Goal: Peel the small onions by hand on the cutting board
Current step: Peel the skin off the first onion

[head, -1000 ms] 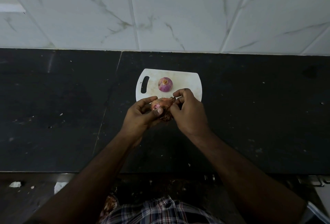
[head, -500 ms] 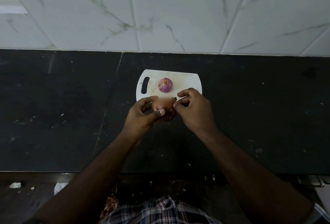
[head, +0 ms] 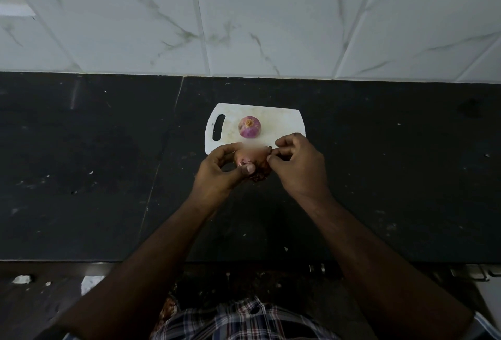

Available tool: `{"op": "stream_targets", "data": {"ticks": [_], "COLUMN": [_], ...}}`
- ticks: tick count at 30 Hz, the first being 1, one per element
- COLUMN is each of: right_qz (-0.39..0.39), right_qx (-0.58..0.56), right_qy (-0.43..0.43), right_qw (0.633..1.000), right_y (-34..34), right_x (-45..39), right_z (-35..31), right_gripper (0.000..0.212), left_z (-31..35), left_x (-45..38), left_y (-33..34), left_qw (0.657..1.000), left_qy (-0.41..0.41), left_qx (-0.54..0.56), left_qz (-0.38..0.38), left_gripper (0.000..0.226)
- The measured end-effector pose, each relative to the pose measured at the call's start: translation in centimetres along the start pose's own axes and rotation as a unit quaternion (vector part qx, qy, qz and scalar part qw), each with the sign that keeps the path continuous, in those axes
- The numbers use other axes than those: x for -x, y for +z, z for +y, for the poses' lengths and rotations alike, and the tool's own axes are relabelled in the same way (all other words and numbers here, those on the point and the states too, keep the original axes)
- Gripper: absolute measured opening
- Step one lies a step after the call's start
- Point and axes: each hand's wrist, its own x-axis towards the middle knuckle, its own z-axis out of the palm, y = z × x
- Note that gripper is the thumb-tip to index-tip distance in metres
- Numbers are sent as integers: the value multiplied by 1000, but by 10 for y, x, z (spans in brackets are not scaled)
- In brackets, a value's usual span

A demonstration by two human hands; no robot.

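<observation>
Head view, peeled onion (head: 249, 127) on cutting board (head: 284, 120), black counter (head: 95, 163)

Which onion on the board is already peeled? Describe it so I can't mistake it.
Find the white cutting board on the black countertop below the tiled wall. The peeled onion lies alone near the board's middle, right of the handle slot. It is bare, shiny and purple, untouched, unlike the brown-skinned onion held between the left hand and right hand.
</observation>
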Motion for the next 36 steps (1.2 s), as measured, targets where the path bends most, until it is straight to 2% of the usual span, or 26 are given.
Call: {"op": "stream_targets", "data": {"ticks": [12, 18, 21, 23, 28, 34, 36], "right_qz": [6, -16, -101, -145, -109, -124, -124], "right_qx": [48, -2, 97, 156, 235, 268, 240], "right_qy": [-31, -33, -76, -105, -141, -163, -149], "right_qw": [998, 999, 987, 971, 955, 941, 951], "right_y": [18, 0, -10, -11, -3, 4, 5], "right_x": [3, -5, -20, -27, -22, -12, -12], "right_z": [-1, 5, 5, 4, 5, 12, 15], "right_gripper": [29, 20, 33, 29, 8, 9, 8], "left_z": [-4, -9, -8, -7, -5, -5, -5], "left_x": [-5, -8, -8, -8, -10, -4, -3], "left_y": [2, -1, -2, 0, 1, -1, -1], "left_qw": [1000, 998, 996, 995, 991, 989, 989], "left_qy": [11, 11, 24, 32, 40, 36, 37], "left_qx": [-21, -53, -81, -91, -121, -128, -132], "left_qz": [3, 11, -17, -30, -47, -61, -57], "left_gripper": [66, 60, 58, 57, 57, 56, 56]}}
